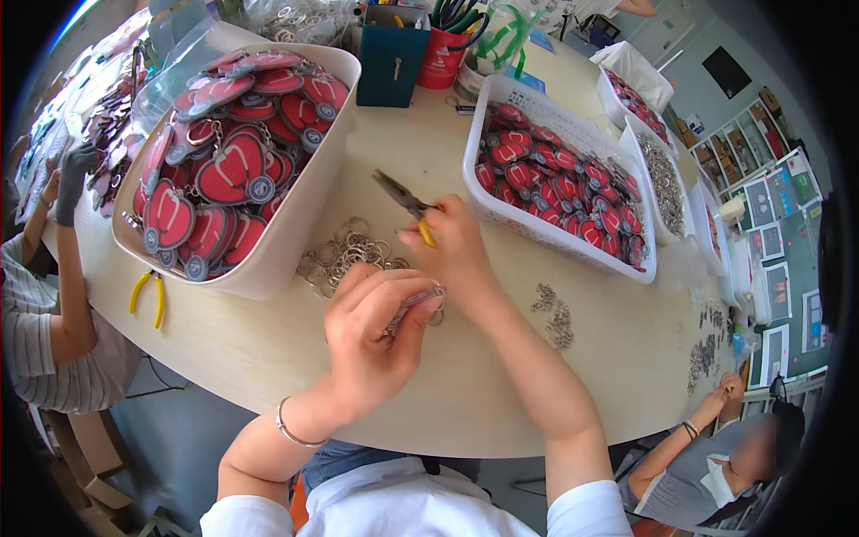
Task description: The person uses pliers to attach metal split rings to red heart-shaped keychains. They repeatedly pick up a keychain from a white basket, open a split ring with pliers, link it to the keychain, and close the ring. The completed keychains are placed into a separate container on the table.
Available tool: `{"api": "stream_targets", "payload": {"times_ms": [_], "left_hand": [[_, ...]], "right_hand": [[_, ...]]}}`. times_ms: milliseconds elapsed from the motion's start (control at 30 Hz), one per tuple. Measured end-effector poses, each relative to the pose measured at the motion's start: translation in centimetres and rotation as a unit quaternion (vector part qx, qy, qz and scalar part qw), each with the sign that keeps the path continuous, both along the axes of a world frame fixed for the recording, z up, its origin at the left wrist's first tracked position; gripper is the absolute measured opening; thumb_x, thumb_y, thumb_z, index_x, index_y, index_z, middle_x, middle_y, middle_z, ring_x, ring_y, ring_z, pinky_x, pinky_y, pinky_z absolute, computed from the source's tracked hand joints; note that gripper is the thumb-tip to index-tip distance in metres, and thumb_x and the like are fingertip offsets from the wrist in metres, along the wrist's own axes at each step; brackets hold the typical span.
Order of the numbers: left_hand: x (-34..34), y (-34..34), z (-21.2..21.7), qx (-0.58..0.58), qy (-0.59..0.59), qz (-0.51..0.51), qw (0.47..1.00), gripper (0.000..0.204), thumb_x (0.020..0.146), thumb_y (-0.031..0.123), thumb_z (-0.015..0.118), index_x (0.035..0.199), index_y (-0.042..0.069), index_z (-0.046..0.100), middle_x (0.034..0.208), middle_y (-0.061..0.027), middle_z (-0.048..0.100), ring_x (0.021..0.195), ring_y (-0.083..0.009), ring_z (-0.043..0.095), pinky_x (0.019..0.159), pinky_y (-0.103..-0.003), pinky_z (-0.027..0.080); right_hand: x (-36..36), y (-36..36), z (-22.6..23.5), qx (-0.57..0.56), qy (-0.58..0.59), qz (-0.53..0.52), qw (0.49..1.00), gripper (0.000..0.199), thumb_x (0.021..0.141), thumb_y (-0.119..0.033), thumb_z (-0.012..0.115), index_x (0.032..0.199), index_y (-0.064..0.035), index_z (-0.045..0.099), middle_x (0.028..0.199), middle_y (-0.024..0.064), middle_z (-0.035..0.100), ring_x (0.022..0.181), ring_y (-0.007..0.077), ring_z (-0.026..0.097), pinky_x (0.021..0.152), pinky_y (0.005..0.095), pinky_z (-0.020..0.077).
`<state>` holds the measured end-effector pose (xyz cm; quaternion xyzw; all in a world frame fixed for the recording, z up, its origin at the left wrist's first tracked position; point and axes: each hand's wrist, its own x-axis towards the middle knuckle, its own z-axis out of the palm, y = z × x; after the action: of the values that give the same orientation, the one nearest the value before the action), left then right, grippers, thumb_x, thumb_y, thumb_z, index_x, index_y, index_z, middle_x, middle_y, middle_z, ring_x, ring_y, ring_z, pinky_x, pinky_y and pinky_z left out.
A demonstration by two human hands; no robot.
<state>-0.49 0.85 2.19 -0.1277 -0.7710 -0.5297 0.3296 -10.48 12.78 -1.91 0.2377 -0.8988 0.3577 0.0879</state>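
My right hand grips a pair of yellow-handled pliers whose dark jaws point up and to the left over the table. My left hand is closed on a flat keychain piece with a metal ring, held edge-on just below my right hand. A heap of loose metal key rings lies on the table just left of both hands. A white bin on the left is full of red keychains. A white slotted basket on the right holds smaller red keychains.
Second yellow-handled pliers lie by the left bin. Small metal links are scattered right of my arm. A blue box and red scissor cup stand at the back. One person sits left, another lower right.
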Motion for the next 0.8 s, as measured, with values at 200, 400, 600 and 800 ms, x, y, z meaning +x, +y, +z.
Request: {"api": "stream_targets", "payload": {"times_ms": [200,400,600,800], "left_hand": [[1.0,0.8,-0.6,0.016,-0.06,-0.096,0.993,0.012,0.075,-0.007,0.07,0.085,-0.002,0.066,0.092,-0.0117,0.067,0.072,-0.0184,0.061,0.061,-0.027,0.049],[2.0,1.9,-0.9,0.09,-0.155,-0.194,0.965,0.008,0.078,-0.008,0.067,0.085,-0.004,0.065,0.104,-0.0139,0.063,0.079,-0.0164,0.066,0.066,-0.025,0.055],[2.0,2.1,-1.1,0.097,-0.146,-0.223,0.959,0.011,0.077,-0.008,0.067,0.086,-0.003,0.065,0.1,-0.0126,0.064,0.075,-0.0187,0.067,0.062,-0.027,0.055],[2.0,1.9,-0.9,0.077,-0.142,-0.219,0.962,0.01,0.076,-0.006,0.069,0.085,-0.004,0.066,0.095,-0.0135,0.066,0.074,-0.0179,0.066,0.063,-0.025,0.054]], "right_hand": [[4.9,5.3,7.6,-0.137,-0.187,0.027,0.972,0.015,0.083,-0.011,0.069,0.086,0.0013,0.062,0.095,0.0087,0.052,0.086,0.0202,0.055,0.078,0.0311,0.0436],[7.7,7.7,10.7,-0.178,-0.238,0.033,0.954,0.016,0.085,-0.012,0.07,0.085,0.0004,0.06,0.095,0.0039,0.05,0.085,0.0132,0.051,0.078,0.0281,0.0429],[9.1,7.9,11.4,-0.183,-0.264,0.041,0.946,0.017,0.084,-0.011,0.071,0.083,0.0007,0.06,0.097,0.0053,0.05,0.086,0.0135,0.051,0.079,0.0274,0.0426],[9.5,7.8,12.1,-0.169,-0.258,0.049,0.95,0.017,0.082,-0.011,0.072,0.081,0.0007,0.06,0.097,0.0053,0.051,0.084,0.0137,0.052,0.076,0.0276,0.0434]]}}
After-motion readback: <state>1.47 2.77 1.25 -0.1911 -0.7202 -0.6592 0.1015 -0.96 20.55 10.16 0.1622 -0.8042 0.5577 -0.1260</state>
